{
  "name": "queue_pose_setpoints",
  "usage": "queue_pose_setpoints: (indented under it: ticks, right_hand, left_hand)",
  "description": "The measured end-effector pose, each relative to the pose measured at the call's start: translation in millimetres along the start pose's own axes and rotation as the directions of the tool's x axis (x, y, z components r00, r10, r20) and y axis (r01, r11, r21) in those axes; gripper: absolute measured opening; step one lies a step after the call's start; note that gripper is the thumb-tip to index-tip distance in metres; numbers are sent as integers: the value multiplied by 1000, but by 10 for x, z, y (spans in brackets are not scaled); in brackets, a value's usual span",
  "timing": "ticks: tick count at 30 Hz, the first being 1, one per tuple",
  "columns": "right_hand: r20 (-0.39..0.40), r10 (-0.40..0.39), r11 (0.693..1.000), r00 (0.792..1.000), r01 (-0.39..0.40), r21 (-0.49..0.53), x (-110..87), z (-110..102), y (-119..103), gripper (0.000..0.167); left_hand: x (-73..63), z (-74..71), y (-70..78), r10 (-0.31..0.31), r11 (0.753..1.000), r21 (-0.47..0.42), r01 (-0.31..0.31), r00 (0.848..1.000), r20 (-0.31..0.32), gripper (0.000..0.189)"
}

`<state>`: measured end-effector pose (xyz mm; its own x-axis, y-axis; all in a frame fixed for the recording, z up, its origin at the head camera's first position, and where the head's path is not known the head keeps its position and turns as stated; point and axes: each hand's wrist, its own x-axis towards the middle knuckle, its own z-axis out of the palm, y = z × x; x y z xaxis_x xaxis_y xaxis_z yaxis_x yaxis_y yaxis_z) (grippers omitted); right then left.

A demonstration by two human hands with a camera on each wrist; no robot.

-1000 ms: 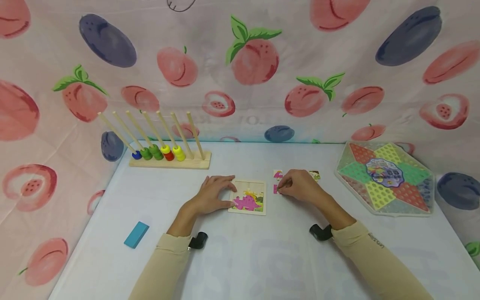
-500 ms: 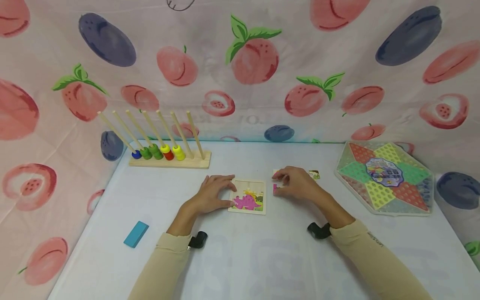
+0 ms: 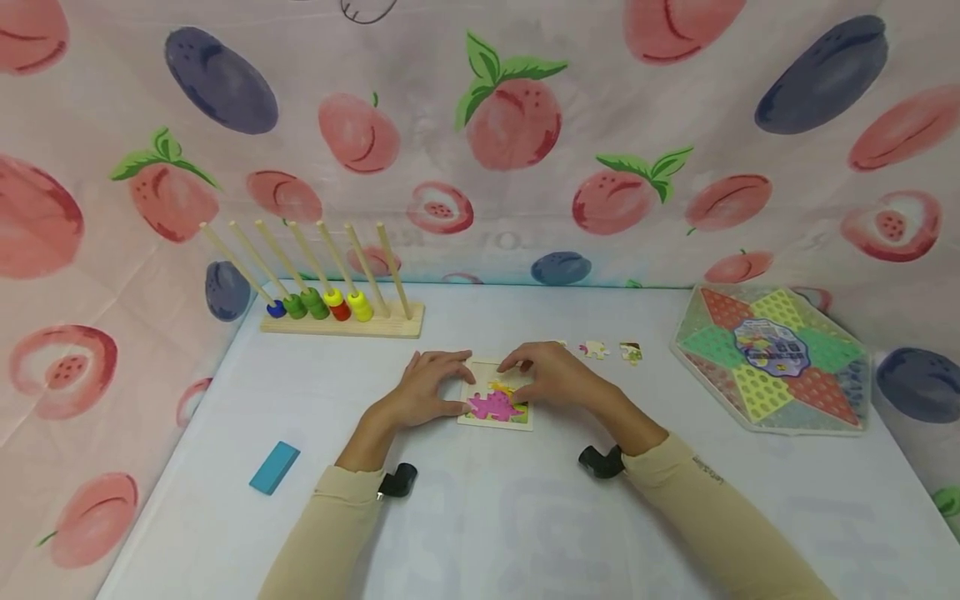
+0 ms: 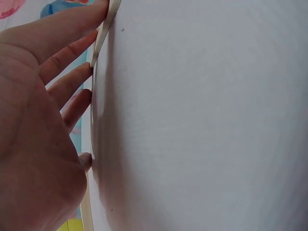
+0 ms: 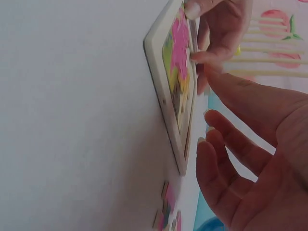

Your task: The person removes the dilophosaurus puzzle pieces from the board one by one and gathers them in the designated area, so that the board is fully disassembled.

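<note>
A small wooden jigsaw puzzle (image 3: 494, 407) with a pink dinosaur picture lies on the table, its tray partly filled. At the tray's left edge, my left hand (image 3: 429, 390) rests with thumb and fingers spread, touching the frame. In the left wrist view, the fingers are mostly straight. My right hand (image 3: 558, 377) is over the puzzle's right side, thumb and index apart; in the right wrist view, no piece shows between its fingers (image 5: 211, 159). Loose puzzle pieces (image 3: 593, 350) lie beyond the right hand, one partly hidden by it, and another piece (image 3: 631, 352) lies farther right.
A wooden bead counting rack (image 3: 341, 323) stands at the back left. A blue block (image 3: 274, 468) lies at the front left. A hexagonal Chinese checkers box (image 3: 772, 358) sits at the right. Fruit-print cloth (image 3: 495, 200) hangs behind the table.
My right hand has moved left from the loose pieces to the puzzle, uncovering a piece on the table. The left hand has stayed at the tray's edge.
</note>
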<state>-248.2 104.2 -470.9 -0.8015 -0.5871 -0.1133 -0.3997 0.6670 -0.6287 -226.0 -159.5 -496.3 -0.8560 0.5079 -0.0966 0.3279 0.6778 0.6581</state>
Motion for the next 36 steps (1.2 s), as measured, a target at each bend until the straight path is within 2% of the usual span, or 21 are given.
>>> queue_pose_setpoints:
  ticks: [6,15,21,28,36]
  right_hand:
    - [15,14,1000,1000,-14,18,37,74,-44,35]
    - [-8,-19,999,1000,19,51,31,149,-9,27]
    - [4,10,997,1000,-11,83,48,166,-13,21]
    - [23,98,991,995,-99,91,91,194,-20,9]
    - [30,94,992,995,-96,83,113,212,-31,11]
  left_hand:
    - [2,6,5,-7,1000,-17,7,1000,11,30]
    - [13,21,5,-33,999,-19,34,999,19,31]
    - [5,20,2,-26,999,-30,26,1000,10,31]
    - [-17,15,18,0,1000,-31,0,1000,9,25]
    - [-33,8,17,-3,1000,-21,3,1000,9,20]
